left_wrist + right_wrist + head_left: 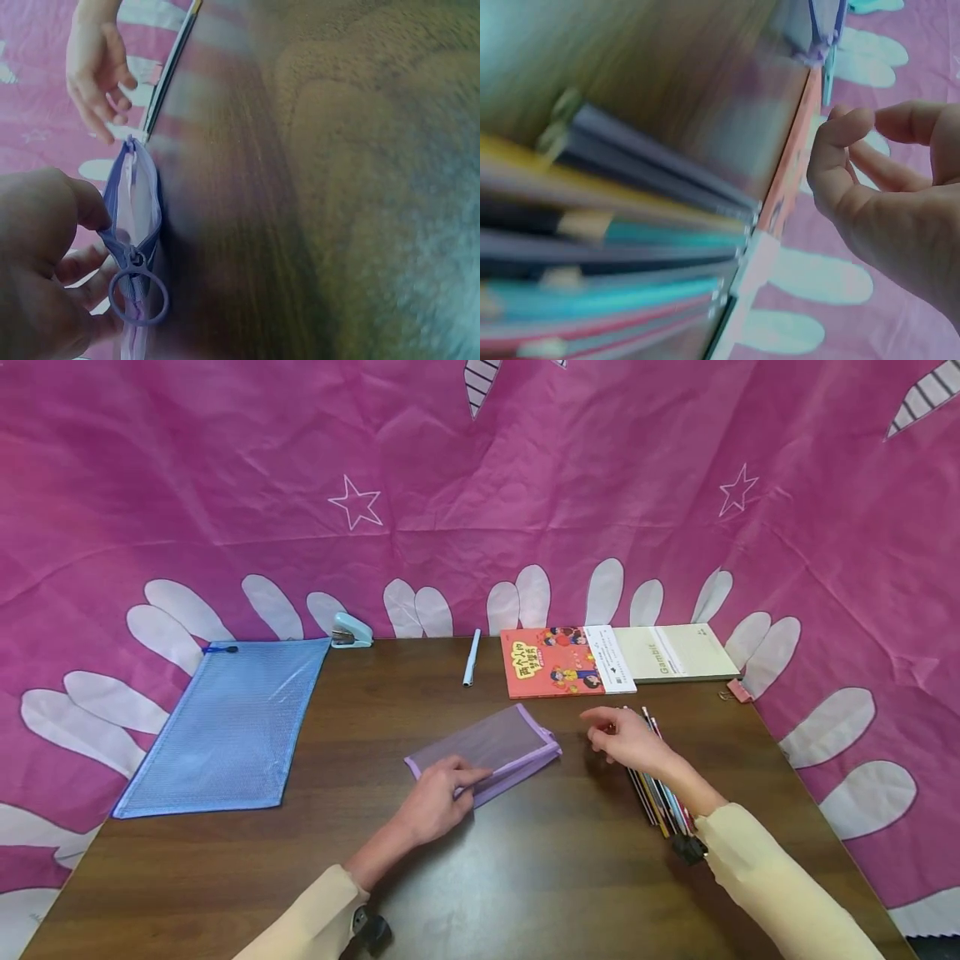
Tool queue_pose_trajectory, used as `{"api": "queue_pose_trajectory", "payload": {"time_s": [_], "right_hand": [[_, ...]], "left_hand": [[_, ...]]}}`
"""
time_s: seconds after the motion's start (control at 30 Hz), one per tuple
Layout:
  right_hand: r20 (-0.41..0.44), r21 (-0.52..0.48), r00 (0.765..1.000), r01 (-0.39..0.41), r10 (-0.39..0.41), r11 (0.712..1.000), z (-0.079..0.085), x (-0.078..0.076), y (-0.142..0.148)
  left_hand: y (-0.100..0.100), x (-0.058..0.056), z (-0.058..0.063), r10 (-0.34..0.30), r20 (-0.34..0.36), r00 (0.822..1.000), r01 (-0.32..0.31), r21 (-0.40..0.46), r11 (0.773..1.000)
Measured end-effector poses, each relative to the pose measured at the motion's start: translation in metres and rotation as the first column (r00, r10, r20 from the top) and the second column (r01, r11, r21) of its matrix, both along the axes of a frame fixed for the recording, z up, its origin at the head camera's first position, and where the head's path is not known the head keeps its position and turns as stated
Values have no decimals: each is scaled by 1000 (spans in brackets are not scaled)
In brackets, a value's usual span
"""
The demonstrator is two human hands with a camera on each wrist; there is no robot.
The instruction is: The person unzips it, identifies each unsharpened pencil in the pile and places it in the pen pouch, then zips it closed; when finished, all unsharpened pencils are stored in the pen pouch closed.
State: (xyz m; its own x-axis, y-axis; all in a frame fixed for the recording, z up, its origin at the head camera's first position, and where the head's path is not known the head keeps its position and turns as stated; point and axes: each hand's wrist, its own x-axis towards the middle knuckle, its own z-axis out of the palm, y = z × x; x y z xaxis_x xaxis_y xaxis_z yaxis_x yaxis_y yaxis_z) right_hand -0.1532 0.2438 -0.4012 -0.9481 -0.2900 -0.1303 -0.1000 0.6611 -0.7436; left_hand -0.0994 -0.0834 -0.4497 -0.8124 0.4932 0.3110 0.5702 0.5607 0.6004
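A purple mesh zip pouch (491,739) lies at the middle of the wooden table, its zipper side towards me. My left hand (438,797) grips its near edge, and the left wrist view shows thumb and fingers on either side of the zipper. The zipper is parted there, with a round ring pull (135,262) near the hand. To the right of the pouch, my right hand (630,739) hovers with loosely bent fingers and nothing held. Under that wrist lies a bundle of pencils (656,806), partly hidden by the forearm; it fills much of the right wrist view.
A blue mesh zip bag (225,727) lies at left, a light-blue stapler (351,631) behind it. Along the back are a light-blue pen (472,657), an orange book (555,664) and a pale green notebook (675,652). A pink binder clip (739,691) sits at the right edge.
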Motion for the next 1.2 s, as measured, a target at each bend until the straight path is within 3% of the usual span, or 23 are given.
{"api": "queue_pose_trajectory", "payload": {"time_s": [0.27,0.67,0.93,1.2], "right_hand": [[-36,99,994,109,-106,989,5,20,25],[-23,202,990,144,-142,969,-5,39,33],[4,221,986,160,-164,962,-8,40,31],[9,259,982,181,-190,949,-11,37,30]], "left_hand": [[1,1,-1,28,-19,999,-27,42,999],[3,4,6,123,-34,992,-119,107,987],[5,5,10,162,-19,987,-160,93,983],[6,6,9,155,-9,988,-154,101,983]]}}
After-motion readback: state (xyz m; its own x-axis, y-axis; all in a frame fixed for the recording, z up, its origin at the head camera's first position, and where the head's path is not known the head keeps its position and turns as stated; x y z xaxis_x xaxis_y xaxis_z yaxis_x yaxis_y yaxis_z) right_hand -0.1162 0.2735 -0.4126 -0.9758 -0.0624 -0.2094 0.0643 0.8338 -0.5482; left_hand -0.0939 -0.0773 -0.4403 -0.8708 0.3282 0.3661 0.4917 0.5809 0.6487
